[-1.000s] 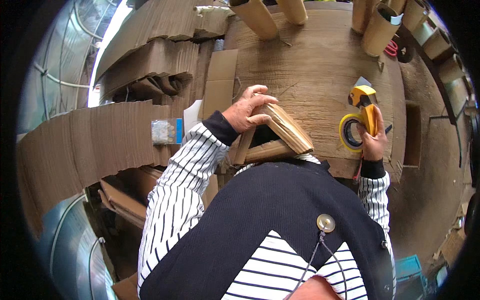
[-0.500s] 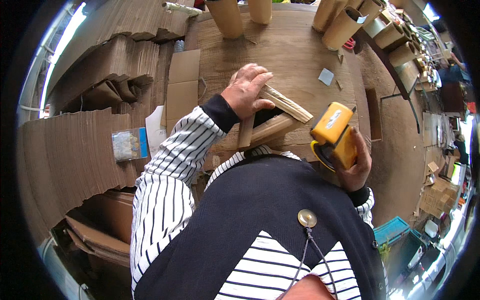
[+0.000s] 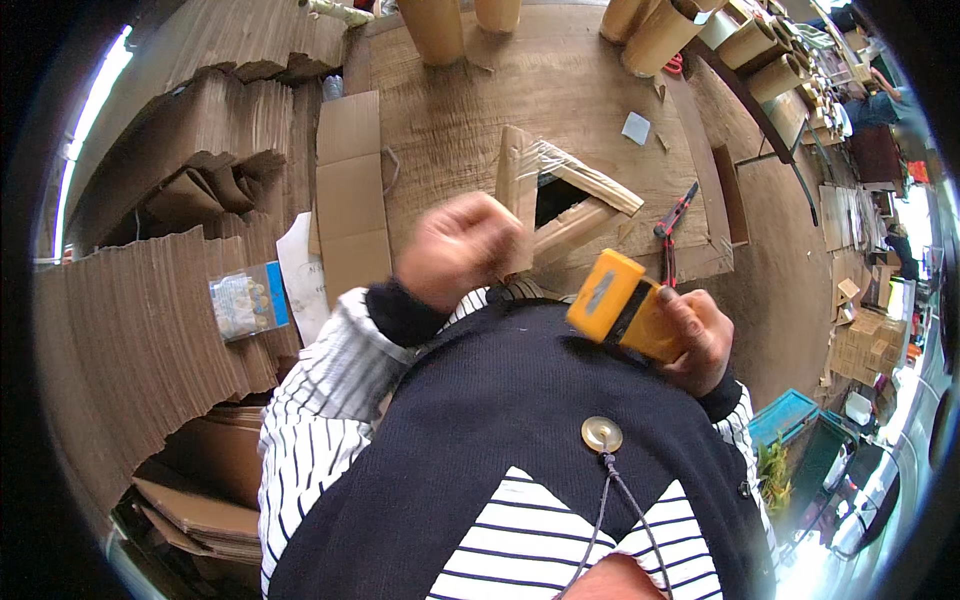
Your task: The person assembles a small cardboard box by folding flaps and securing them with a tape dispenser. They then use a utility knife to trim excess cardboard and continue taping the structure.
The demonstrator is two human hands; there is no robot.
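Observation:
My right hand is wrapped round a boxy yellow-and-black tool, held in front of my dark top, right of the middle; its exact kind is not clear. My left hand, blurred by motion, has its fingers curled in; what they hold, if anything, I cannot make out. Just right of it, a triangular cardboard frame lies near the table's front edge. Shiny clear film or tape shows on its upper bars, and its middle opening is dark. A red-and-black hand tool like cutters or pliers lies to the frame's right.
Cardboard tubes stand along the table's far side. A small pale square and red-handled scissors lie on the right. Stacked cardboard sheets fill the left, with a plastic packet on top. A teal crate stands at lower right.
My left hand has come off the triangular frame and moved toward me and left. The yellow tool has swung left and nearer my body, uncovering the red-and-black hand tool.

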